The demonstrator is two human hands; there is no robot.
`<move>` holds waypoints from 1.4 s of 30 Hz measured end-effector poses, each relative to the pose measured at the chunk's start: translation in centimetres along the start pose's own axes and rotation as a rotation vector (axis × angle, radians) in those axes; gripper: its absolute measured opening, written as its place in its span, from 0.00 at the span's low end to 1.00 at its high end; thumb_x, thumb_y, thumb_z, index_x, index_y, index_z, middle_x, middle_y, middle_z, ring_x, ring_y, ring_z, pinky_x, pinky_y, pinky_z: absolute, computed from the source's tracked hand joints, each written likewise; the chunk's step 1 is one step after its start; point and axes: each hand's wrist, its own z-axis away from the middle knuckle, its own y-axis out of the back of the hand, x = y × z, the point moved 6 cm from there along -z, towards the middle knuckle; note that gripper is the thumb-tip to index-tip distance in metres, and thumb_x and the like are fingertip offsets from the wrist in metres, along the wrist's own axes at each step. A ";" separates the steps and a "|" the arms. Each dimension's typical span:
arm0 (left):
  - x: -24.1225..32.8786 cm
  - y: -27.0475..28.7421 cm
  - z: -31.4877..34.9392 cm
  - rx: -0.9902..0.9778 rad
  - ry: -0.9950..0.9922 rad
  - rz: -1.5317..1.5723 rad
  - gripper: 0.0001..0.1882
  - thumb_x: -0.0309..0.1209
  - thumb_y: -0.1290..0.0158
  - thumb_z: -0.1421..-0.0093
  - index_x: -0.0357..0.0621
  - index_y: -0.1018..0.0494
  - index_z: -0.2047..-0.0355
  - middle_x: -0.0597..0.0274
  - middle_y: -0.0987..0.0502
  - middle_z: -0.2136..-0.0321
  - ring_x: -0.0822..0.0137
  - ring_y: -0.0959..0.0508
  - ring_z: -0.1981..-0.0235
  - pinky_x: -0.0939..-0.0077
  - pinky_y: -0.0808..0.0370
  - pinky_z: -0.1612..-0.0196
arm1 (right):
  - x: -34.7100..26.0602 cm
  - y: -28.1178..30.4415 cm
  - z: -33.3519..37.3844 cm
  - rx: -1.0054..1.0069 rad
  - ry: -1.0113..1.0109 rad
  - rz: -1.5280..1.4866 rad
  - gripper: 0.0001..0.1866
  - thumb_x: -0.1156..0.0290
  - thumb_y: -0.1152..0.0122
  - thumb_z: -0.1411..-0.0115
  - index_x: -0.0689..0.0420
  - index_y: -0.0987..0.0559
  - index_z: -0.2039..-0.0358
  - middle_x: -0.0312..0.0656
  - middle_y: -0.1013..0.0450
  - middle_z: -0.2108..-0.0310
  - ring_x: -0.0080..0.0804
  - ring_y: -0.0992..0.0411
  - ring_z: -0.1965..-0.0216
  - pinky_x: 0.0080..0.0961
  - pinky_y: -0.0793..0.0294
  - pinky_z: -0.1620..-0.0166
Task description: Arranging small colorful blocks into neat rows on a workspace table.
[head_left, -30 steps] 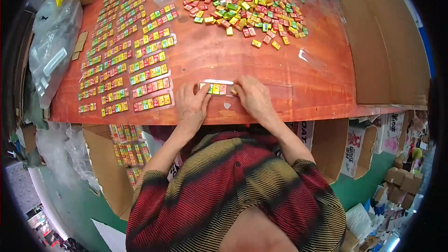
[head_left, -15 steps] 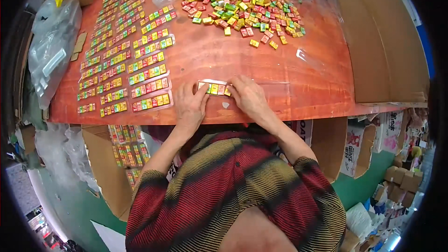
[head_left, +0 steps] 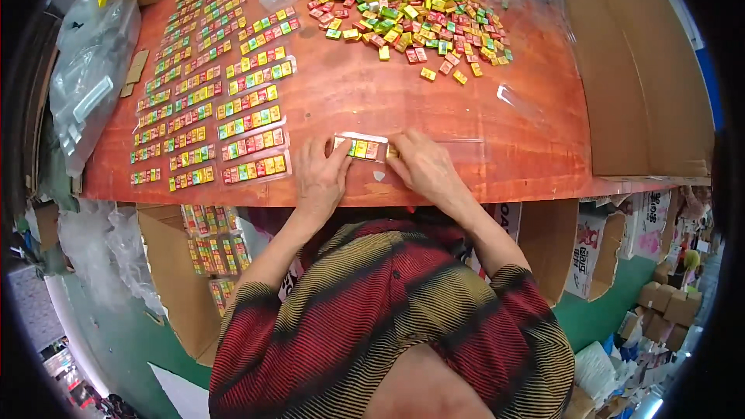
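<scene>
A small clear plastic tray (head_left: 382, 138) lies on the table before me, with a row of small red, yellow and green boxes (head_left: 363, 149) in it. My left hand (head_left: 320, 177) grips the tray's left end, its thumb over the boxes there. At the right end, my right hand (head_left: 427, 164) is closed, and a small yellow box (head_left: 393, 152) shows at its fingertips, partly hidden. Just below the tray is a small pale scrap (head_left: 379, 175).
Several columns of filled trays (head_left: 254, 169) cover the table's left side. A loose heap of small boxes (head_left: 411, 12) spreads at the back. An upright cardboard box (head_left: 636, 70) stands right, a plastic bag (head_left: 93, 77) left. An open carton (head_left: 167, 264) below the left edge holds more filled trays.
My right fingers have drawn back a little rightward from the tray, uncovering its right end; a yellow box shows at their tips. My left hand keeps its grip. The whole view has shifted slightly.
</scene>
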 end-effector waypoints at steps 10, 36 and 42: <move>0.3 0.4 -0.2 0.001 -0.012 -0.011 0.16 0.28 0.45 0.53 0.44 0.27 0.61 0.51 0.32 0.62 0.51 0.32 0.59 0.59 0.37 0.58 | -0.9 -0.3 0.3 0.144 0.055 0.084 0.13 0.68 0.40 0.52 0.56 0.26 0.64 0.41 0.33 0.66 0.38 0.36 0.62 0.34 0.41 0.58; 1.6 -1.7 0.7 -0.179 -0.083 -0.074 0.25 0.33 0.49 0.46 0.41 0.37 0.48 0.45 0.41 0.45 0.45 0.43 0.43 0.47 0.48 0.44 | -1.5 -3.3 0.7 -0.080 0.156 0.179 0.24 0.69 0.48 0.45 0.62 0.35 0.48 0.46 0.41 0.44 0.44 0.47 0.40 0.53 0.55 0.41; 0.5 -2.8 -1.5 -0.215 -0.029 -0.101 0.27 0.34 0.50 0.46 0.38 0.41 0.46 0.43 0.42 0.45 0.46 0.43 0.43 0.48 0.47 0.43 | -0.8 -0.2 0.2 0.071 0.140 -0.021 0.20 0.74 0.49 0.45 0.58 0.32 0.50 0.46 0.38 0.47 0.43 0.45 0.41 0.49 0.56 0.39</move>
